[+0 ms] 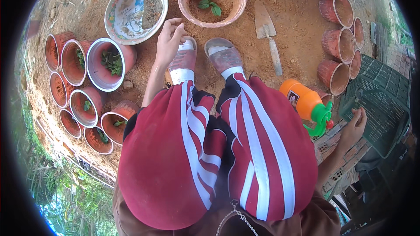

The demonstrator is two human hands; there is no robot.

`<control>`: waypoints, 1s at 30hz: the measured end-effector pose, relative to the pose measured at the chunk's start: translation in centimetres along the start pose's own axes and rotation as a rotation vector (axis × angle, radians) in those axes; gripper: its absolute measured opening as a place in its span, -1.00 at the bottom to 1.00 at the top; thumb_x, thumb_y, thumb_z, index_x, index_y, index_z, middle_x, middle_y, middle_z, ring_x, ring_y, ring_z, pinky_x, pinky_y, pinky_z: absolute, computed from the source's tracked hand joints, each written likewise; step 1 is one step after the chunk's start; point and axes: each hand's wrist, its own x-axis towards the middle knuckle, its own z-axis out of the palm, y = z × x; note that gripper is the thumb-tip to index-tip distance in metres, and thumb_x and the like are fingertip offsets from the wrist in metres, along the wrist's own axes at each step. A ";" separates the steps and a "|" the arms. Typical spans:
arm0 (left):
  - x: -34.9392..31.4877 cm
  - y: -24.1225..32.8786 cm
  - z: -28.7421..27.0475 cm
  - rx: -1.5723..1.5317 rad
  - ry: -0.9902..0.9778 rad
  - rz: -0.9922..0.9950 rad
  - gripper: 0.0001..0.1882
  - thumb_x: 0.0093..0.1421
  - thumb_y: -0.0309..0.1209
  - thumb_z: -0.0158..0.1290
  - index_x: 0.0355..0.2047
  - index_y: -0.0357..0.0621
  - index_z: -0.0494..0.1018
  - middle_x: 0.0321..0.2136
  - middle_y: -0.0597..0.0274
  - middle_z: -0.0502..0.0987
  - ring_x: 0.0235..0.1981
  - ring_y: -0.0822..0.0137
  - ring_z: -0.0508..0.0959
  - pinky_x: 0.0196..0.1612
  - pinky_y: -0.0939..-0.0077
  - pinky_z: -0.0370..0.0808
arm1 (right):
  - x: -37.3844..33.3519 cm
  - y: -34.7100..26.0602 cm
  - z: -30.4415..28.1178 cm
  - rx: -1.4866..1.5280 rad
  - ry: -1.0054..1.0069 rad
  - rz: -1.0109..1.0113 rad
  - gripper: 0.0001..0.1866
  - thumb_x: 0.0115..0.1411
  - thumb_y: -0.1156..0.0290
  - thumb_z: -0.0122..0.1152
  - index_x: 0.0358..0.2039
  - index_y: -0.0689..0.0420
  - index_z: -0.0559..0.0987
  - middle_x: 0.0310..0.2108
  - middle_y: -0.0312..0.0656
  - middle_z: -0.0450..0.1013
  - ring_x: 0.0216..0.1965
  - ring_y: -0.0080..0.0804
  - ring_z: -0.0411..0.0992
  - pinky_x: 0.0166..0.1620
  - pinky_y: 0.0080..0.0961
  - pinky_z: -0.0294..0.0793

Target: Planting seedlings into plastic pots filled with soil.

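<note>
My left hand hangs over my left sandal, between the bowl and the pot, its fingers loosely bent and apart with nothing in them. Just beyond it stands a round terracotta-coloured pot of soil, where a small green seedling grows. To that hand's left, a patterned bowl holds a little dark soil at one side. Out at the right, my right hand is empty, fingers slightly curled but apart. An orange spray bottle with a green head lies nearer my knee. A trowel rests on the soil.
Several reddish pots, some with seedlings, lie tipped at the left, around a larger white-lined pot. More reddish pots line the right side. Beside my right hand is a dark green plastic crate, near hollow bricks.
</note>
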 end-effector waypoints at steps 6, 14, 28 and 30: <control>0.9 1.2 0.8 -0.164 -0.044 -0.075 -0.42 0.32 -0.20 -0.06 0.23 -0.27 0.11 -0.38 0.12 0.55 -0.45 0.46 0.53 -0.36 0.60 0.48 | -4.7 16.0 1.2 0.368 -0.467 0.454 -0.18 0.34 -0.21 -0.48 0.06 0.33 0.43 -0.18 -0.04 0.55 0.02 -0.19 0.41 0.17 -0.31 0.18; 2.9 3.2 2.3 -0.178 -0.088 -0.209 -0.43 0.36 -0.23 -0.17 0.29 -0.12 -0.03 -0.26 0.00 0.52 -0.36 0.27 0.60 -0.31 0.45 0.58 | -10.0 8.0 5.0 1.204 -0.625 0.443 -0.32 0.33 -0.13 -0.38 -0.08 0.29 0.41 -0.57 -0.18 0.41 -0.52 -0.37 0.36 -0.35 -0.47 0.33; 3.4 1.9 2.6 -0.167 -0.090 -0.034 -0.47 0.38 -0.27 -0.26 0.29 -0.16 -0.02 -0.14 0.10 0.41 -0.24 0.33 0.55 -0.19 0.41 0.58 | -4.9 -14.0 10.0 0.696 -1.109 0.337 -0.50 0.29 -0.02 -0.22 -0.48 0.18 0.38 -0.78 -0.35 0.12 -0.77 -0.60 0.10 -0.67 -0.59 0.02; 3.6 1.7 2.9 -0.171 -0.100 -0.005 -0.46 0.38 -0.27 -0.25 0.30 -0.17 -0.04 -0.16 0.11 0.40 -0.25 0.35 0.55 -0.20 0.42 0.58 | -5.6 -16.3 11.2 0.548 -1.132 0.230 -0.52 0.29 -0.02 -0.19 -0.47 0.18 0.38 -0.78 -0.35 0.13 -0.78 -0.60 0.12 -0.68 -0.60 0.02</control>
